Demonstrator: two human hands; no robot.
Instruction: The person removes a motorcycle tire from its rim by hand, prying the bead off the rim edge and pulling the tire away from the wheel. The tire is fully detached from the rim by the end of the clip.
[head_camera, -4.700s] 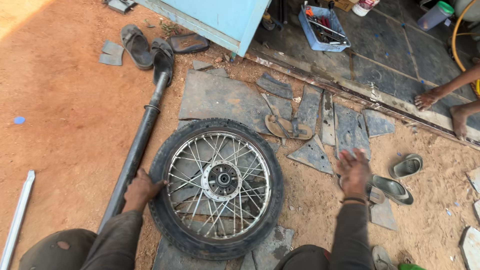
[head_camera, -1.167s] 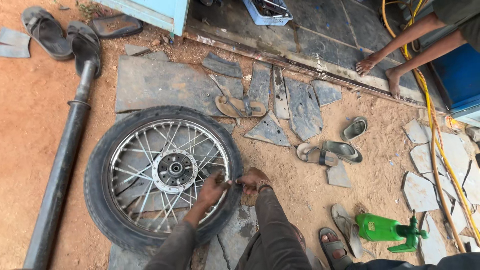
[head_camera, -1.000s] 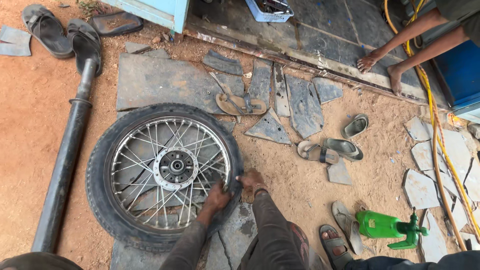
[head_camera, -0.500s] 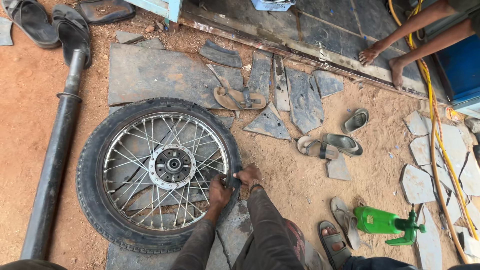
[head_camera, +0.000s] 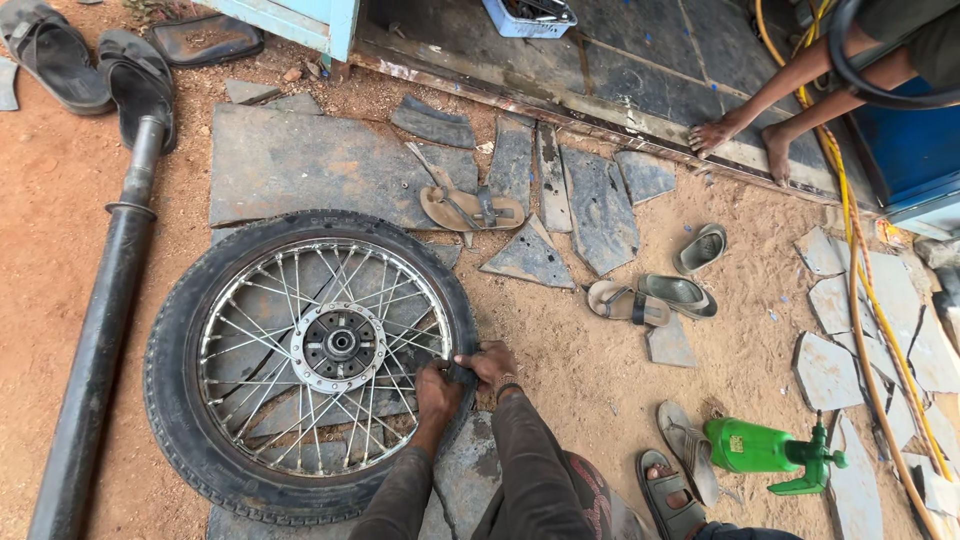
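Note:
A spoked motorcycle wheel (head_camera: 340, 345) with a black tyre (head_camera: 175, 400) lies flat on stone slabs and red dirt. My left hand (head_camera: 438, 385) rests on the rim side of the tyre's right edge. My right hand (head_camera: 490, 363) presses the same stretch of tyre from the outer side. Both hands close on the tyre's sidewall, close together and nearly touching. My dark sleeves reach up from the bottom of the view.
A long black pipe (head_camera: 100, 330) lies left of the wheel. Sandals (head_camera: 472, 208) and broken slabs (head_camera: 598, 205) are scattered behind it. A green spray bottle (head_camera: 765, 450) lies at right near a yellow hose (head_camera: 860, 290). Another person's feet (head_camera: 745, 135) stand on the step.
My hands moved from the wheel's opposite sides onto its right edge and stay there together. The view shifted slightly, so the wheel sits a little further left.

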